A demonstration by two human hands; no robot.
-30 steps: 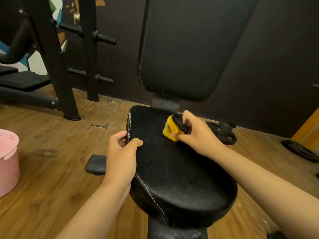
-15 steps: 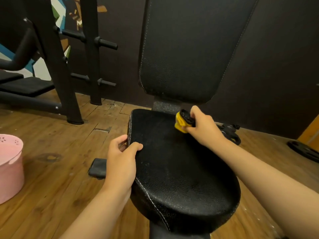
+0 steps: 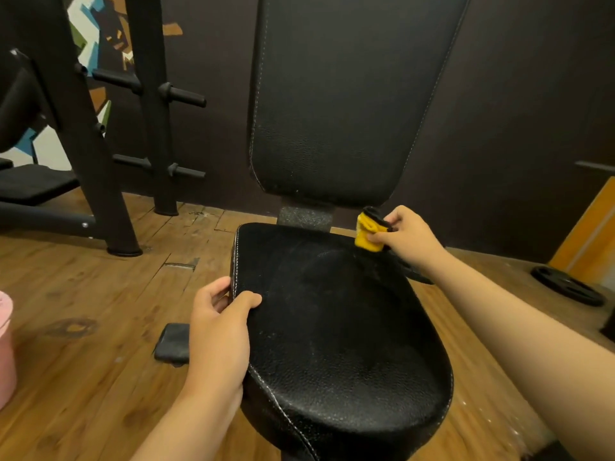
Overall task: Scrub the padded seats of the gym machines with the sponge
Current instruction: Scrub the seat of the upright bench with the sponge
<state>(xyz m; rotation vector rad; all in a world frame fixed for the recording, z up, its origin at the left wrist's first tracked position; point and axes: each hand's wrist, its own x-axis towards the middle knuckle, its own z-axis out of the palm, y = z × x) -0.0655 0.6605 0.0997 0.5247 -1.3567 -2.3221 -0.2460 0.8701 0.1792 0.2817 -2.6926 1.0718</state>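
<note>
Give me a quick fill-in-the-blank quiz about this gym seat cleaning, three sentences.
1. The right hand holds a yellow ____ at the back of the seat.
2. The left hand grips the seat's ____ edge.
3. The bucket on the floor is ____.
Missing: sponge; left; pink.

Grained glossy leather seat (image 3: 332,327), worn wooden floor (image 3: 100,294).
</note>
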